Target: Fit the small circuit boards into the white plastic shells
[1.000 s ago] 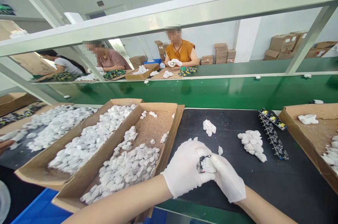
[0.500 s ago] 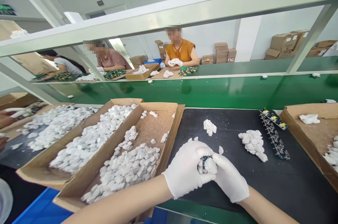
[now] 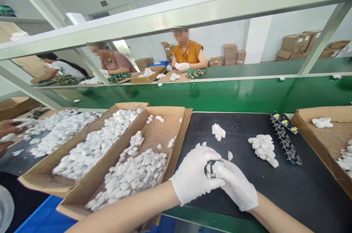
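Note:
Over the black mat (image 3: pixel 236 123), my left hand (image 3: pixel 194 174), in a white glove, is closed on a small dark circuit board (image 3: pixel 212 169) with white and red parts. My right hand (image 3: pixel 238 181), also gloved, meets it from the right, its fingers pressed against the board's right side and partly hiding it. White putty-like lumps (image 3: pixel 218 132) lie beyond my hands, and a larger white pile (image 3: pixel 264 149) is to their right. Strips of circuit boards (image 3: pixel 286 141) rest at the mat's right back.
Cardboard trays (image 3: pixel 180 123) of white pieces stand on the left, another tray (image 3: pixel 305 130) on the right. Behind runs a green conveyor (image 3: pixel 220 95) carrying small white items. A person's hands (image 3: pixel 8 134) show at the far left; other people sit opposite.
My right fingers have shifted over the board, and it has turned slightly in my hands. The small items on the conveyor have moved right. The hands at far left have moved.

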